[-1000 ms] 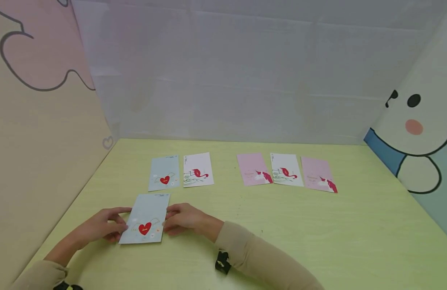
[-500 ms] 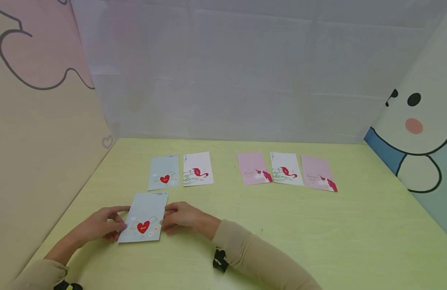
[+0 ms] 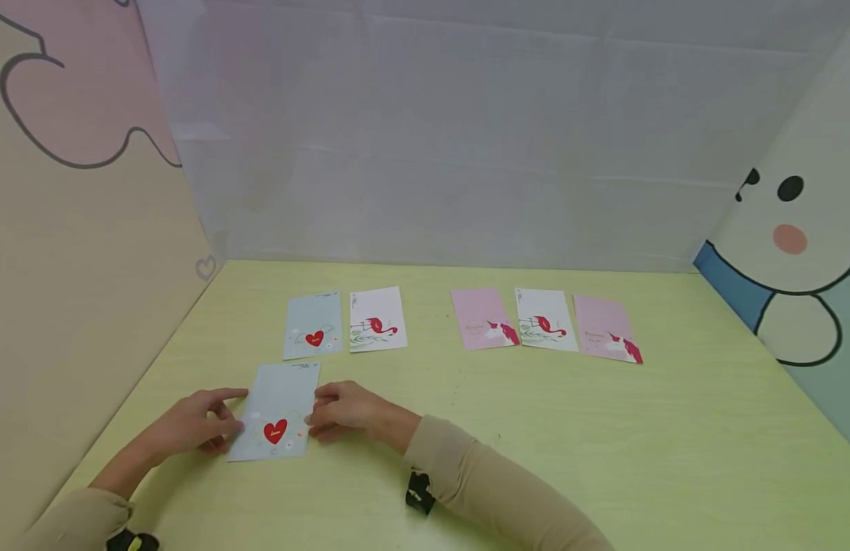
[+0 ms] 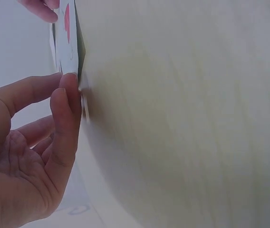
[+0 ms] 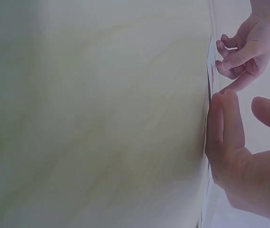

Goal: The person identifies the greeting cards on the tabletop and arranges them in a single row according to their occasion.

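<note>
In the head view a pale blue card with a red heart point(image 3: 273, 409) lies flat at the left front of the table, upright to the viewer. My left hand point(image 3: 197, 425) holds its left edge, thumb at the near part and index finger farther up. The right hand point(image 3: 349, 411) holds the opposite edge with thumb and fingers. From the left wrist, the left hand point(image 4: 35, 147) has its fingertips point(image 4: 68, 80) right at the card's edge point(image 4: 69, 52), low over the table. Seen from the right wrist, the right hand point(image 5: 239, 156) has two fingertips together at the card's end.
Along the back lie a blue heart card point(image 3: 313, 325), a white flamingo card point(image 3: 378, 310), a pink unicorn card point(image 3: 480, 310), a second flamingo card point(image 3: 545, 306) and another unicorn card point(image 3: 604, 321). A pale cloth point(image 3: 466, 153) backs the table; printed walls flank it.
The front card has shifted very slightly and now looks flatter, its gold wings fainter. Both hands stay at its side edges; the back row has not moved.
</note>
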